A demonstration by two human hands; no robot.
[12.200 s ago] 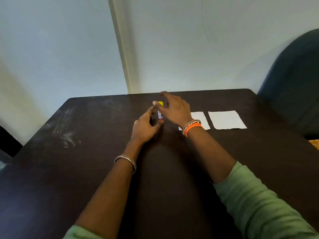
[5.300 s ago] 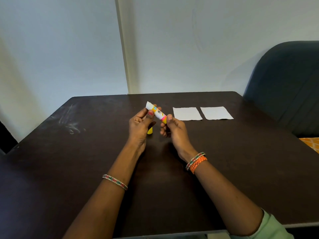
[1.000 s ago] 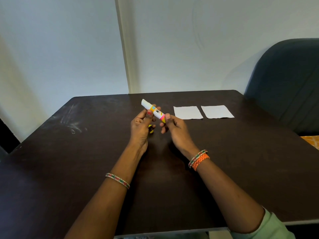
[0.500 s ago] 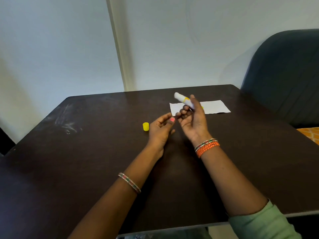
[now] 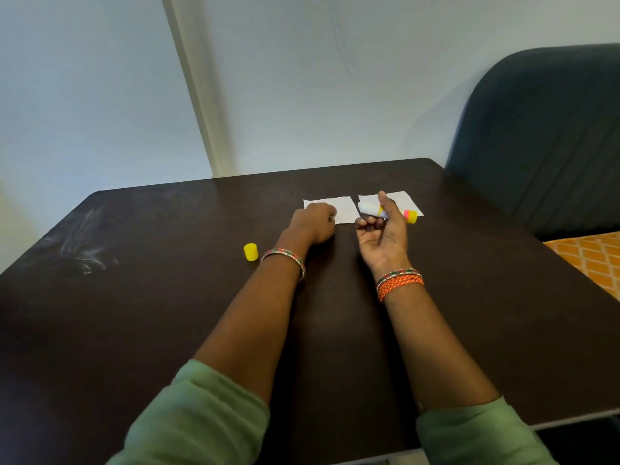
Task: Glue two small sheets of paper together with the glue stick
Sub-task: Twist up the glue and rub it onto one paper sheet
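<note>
Two small white paper sheets lie side by side at the far right of the dark table (image 5: pixel 134 330). My left hand (image 5: pixel 313 223) rests with curled fingers on the near left corner of the left sheet (image 5: pixel 342 207). My right hand (image 5: pixel 384 236), palm up, holds the uncapped glue stick (image 5: pixel 385 211) sideways just above the right sheet (image 5: pixel 401 198); its white tip points left and its yellow-pink base points right. The yellow cap (image 5: pixel 250 252) stands on the table to the left of my left wrist.
A dark blue chair back (image 5: pixel 543 135) stands at the table's right side, with an orange patterned cushion (image 5: pixel 593 256) below it. A white wall rises just behind the table's far edge. Pale scuff marks (image 5: pixel 84 253) show on the table's left part.
My left hand has moved forward from near the cap onto the left sheet. My right hand has carried the glue stick to the right over the right sheet and turned it sideways.
</note>
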